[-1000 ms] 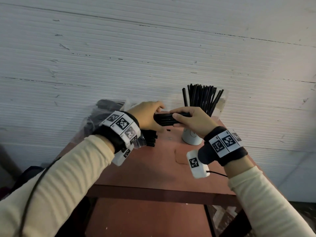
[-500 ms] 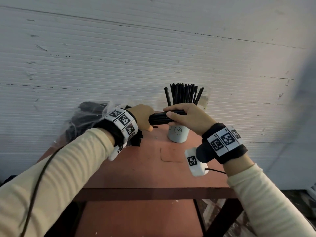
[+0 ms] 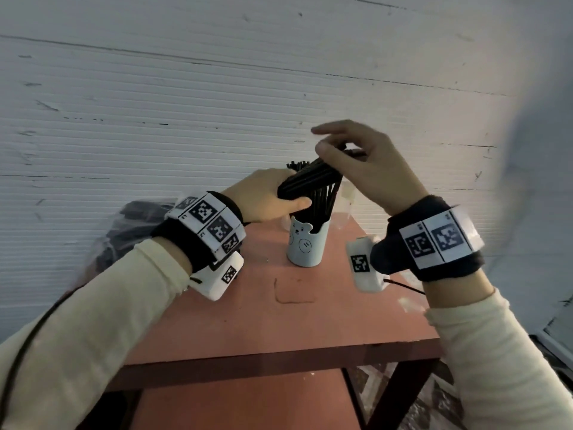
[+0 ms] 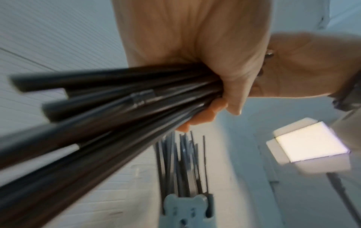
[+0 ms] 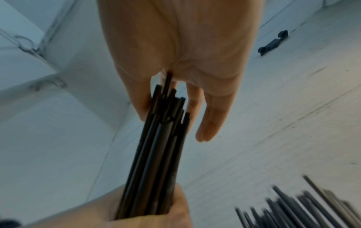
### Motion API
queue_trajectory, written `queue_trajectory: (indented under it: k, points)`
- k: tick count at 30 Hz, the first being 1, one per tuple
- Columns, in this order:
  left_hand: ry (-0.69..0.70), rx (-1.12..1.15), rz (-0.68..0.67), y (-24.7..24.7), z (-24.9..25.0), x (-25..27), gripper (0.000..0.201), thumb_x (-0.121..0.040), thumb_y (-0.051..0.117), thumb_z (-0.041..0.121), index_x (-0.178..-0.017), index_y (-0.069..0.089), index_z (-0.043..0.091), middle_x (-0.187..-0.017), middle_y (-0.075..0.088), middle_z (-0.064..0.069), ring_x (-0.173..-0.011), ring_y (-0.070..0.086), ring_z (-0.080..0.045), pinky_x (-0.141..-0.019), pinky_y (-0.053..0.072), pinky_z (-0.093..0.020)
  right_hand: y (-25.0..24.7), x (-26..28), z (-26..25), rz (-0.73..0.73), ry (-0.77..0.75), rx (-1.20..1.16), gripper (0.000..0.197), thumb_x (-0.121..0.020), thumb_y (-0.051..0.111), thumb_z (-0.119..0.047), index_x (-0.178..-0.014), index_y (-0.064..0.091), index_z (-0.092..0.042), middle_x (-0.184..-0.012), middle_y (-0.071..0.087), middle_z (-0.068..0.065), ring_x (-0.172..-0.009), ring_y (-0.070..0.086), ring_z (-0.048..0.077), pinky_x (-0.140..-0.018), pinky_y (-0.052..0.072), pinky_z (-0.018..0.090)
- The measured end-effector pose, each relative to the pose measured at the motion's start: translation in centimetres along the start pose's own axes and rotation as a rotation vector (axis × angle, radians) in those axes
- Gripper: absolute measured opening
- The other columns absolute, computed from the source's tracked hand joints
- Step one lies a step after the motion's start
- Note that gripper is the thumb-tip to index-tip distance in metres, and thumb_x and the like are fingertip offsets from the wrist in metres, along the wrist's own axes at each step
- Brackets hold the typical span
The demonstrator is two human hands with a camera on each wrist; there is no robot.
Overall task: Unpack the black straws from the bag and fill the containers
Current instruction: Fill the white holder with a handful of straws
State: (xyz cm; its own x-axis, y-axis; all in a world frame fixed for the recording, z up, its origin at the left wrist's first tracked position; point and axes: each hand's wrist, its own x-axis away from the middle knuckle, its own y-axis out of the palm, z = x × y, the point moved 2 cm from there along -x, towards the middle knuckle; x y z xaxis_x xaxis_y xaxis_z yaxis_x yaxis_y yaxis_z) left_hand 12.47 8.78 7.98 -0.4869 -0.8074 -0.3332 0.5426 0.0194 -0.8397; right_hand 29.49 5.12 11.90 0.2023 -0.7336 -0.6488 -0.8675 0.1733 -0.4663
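The ribbed white wall (image 3: 217, 103) of thin horizontal grooves runs behind everything. In front of it stands the reddish-brown table (image 3: 248, 321), flat, matte and scuffed, which carries the bear-face cup (image 3: 305, 243), a small pale-blue cylinder with rounded ears at its rim. Left of the cup, against the wall, slumps the clear plastic bag (image 3: 124, 231), crinkled and glossy, with more dark straws inside. Behind the cup, part of a clear container (image 3: 347, 197) shows.

Black straws (image 3: 322, 201), thin, smooth and rigid-looking, already stand loosely fanned in the cup. Directly above the cup a tilted bundle of black straws (image 3: 310, 178) is held at both ends. The left hand (image 3: 263, 197) is wrapped round its lower end, thumb underneath. The right hand (image 3: 369, 169) pinches the upper end with thumb and some fingers, its other fingers spread and lifted.

The straws are slick and the tips uneven in the right wrist view, so some could slide out of the loose pinch. Lowered at this tilt, the bundle could catch the standing straws or tip the light cup.
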Motion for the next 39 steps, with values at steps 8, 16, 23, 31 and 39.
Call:
queue_trajectory:
  k: [8,16,23,31,39]
  points:
    - [-0.056,0.617,0.178,2.6,2.2,-0.4,0.021,-0.087,0.068,0.035,-0.082,0.057,0.019,-0.06,0.061,0.011,-0.059,0.061,-0.004,-0.065,0.05,-0.018,0.7,-1.3,-2.9,0.189,-0.273,-0.011,0.028,-0.091,0.057,-0.01,-0.119,0.059,-0.013,-0.112,0.063,-0.003,-0.102,0.061,0.005,-0.087,0.051,0.023]
    - [-0.26,0.792,-0.007,7.8,-1.2,0.4,0.02,-0.084,0.073,0.024,-0.092,0.069,0.006,-0.083,0.072,-0.007,-0.085,0.068,-0.017,-0.098,0.05,-0.038,5.0,0.4,2.3,-0.085,-0.143,0.328,0.019,-0.089,0.059,-0.015,-0.107,0.065,-0.013,-0.097,0.068,-0.001,-0.09,0.059,0.01,-0.083,0.045,0.019]
    - [-0.229,0.792,-0.066,8.3,-1.5,0.7,0.023,-0.083,0.074,0.019,-0.089,0.067,-0.002,-0.083,0.067,-0.013,-0.084,0.064,-0.021,-0.101,0.046,-0.042,5.8,1.1,3.8,-0.072,-0.172,0.304,0.024,-0.089,0.059,-0.011,-0.111,0.066,-0.015,-0.111,0.063,-0.001,-0.101,0.054,0.005,-0.086,0.031,-0.001]
    - [-0.294,0.732,-0.165,9.7,-2.1,0.6,0.032,-0.083,0.072,0.044,-0.076,0.07,0.013,-0.086,0.072,-0.008,-0.091,0.068,-0.022,-0.096,0.05,-0.036,5.1,1.8,3.9,0.015,-0.181,0.231,0.024,-0.086,0.065,-0.009,-0.109,0.066,-0.011,-0.107,0.056,-0.002,-0.096,0.051,0.004,-0.086,0.034,0.002]
    - [-0.2,0.934,0.084,9.2,-1.1,0.1,0.012,-0.091,0.064,0.015,-0.083,0.061,0.008,-0.072,0.061,-0.003,-0.066,0.061,-0.014,-0.07,0.05,-0.026,4.5,1.4,3.8,0.136,-0.14,0.148,0.016,-0.084,0.071,-0.024,-0.096,0.068,-0.014,-0.102,0.059,-0.002,-0.095,0.055,0.005,-0.082,0.04,0.006]
